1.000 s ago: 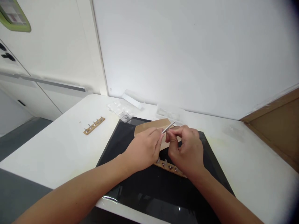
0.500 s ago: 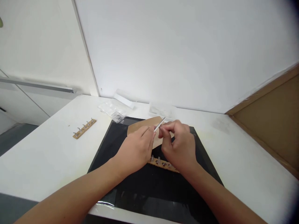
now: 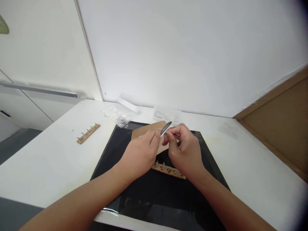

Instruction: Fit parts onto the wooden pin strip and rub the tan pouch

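My left hand [image 3: 141, 149] is closed around a thin flat stick with a rounded end, a dark face and a white edge, which looks like a nail file [image 3: 166, 128]. Close beside its tip, my right hand [image 3: 185, 147] pinches thumb and forefinger together; whatever is between them is too small or hidden. Behind and below the fingers lies a brown paper sheet [image 3: 144, 130]. Under both hands, a wooden strip [image 3: 166, 170] carries a row of small metal clips, some with clear tips upright in them. It rests on a black mat [image 3: 139, 192].
A second wooden strip [image 3: 88, 133] with metal clips lies on the white table [image 3: 60, 160] to the left. At the back are a clear plastic bag [image 3: 112, 111], a white box [image 3: 128, 105], a small clear case [image 3: 121, 121] and a translucent tray [image 3: 166, 113]. White walls stand behind.
The file has turned so that its dark face shows more, where its thin edge showed before. Both hands stay close together; the right one has shifted slightly. The view has tilted a little.
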`<control>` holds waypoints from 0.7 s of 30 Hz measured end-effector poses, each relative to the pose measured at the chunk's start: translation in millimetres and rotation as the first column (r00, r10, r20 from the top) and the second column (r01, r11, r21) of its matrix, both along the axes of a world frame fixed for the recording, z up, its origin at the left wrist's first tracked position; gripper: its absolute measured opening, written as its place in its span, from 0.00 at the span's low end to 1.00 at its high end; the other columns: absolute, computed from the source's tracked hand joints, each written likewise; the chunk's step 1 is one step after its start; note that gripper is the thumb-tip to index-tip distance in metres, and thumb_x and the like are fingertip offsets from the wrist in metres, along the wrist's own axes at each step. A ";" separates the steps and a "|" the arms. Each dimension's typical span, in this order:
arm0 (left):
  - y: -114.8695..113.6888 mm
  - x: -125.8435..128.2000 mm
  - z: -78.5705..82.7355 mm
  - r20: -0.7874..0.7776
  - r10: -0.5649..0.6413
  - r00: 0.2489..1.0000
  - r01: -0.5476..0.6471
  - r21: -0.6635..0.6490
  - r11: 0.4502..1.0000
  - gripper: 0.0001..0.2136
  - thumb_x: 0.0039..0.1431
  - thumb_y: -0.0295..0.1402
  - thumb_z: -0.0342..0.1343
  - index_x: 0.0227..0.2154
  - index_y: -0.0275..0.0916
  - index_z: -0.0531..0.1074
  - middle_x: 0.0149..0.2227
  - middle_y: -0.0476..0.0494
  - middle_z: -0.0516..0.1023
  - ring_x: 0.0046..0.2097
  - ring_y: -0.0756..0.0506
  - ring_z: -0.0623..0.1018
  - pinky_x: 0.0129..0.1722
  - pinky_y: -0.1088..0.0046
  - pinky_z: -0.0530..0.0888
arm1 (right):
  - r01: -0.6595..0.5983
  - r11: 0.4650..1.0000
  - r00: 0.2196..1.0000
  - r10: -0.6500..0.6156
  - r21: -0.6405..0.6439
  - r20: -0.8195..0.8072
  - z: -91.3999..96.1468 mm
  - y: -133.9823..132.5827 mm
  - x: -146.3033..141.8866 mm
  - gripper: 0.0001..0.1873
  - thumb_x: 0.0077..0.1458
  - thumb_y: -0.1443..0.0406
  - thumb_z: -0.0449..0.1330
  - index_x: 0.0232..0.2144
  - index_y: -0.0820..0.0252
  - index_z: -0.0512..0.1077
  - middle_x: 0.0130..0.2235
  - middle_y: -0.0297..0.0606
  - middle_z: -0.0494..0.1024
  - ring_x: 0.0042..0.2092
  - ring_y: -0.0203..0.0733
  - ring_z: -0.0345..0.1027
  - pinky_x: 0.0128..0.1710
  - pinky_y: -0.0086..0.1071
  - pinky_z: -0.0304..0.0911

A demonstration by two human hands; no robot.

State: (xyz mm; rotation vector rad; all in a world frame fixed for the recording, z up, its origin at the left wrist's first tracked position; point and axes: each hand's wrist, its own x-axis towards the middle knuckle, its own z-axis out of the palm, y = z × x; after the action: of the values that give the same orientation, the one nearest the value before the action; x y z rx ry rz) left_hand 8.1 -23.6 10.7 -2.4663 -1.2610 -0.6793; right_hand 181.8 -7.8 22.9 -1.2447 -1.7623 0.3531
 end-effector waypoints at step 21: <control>46.1 -44.8 -4.1 0.078 0.512 0.856 -0.502 -0.117 0.857 0.15 0.69 0.31 0.54 0.55 0.36 0.75 0.52 0.33 0.76 0.54 0.35 0.74 0.41 0.63 0.78 | -0.015 0.987 0.987 -0.010 0.157 0.161 -8.4 10.1 21.9 0.08 0.64 0.57 0.64 0.38 0.49 0.82 0.39 0.32 0.87 0.44 0.48 0.79 0.42 0.41 0.73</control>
State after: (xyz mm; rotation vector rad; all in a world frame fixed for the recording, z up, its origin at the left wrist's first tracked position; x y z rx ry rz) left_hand -36.8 22.5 6.7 -2.0308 -1.9228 -0.6189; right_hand 203.7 2.3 14.5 -1.1849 -1.8899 0.1129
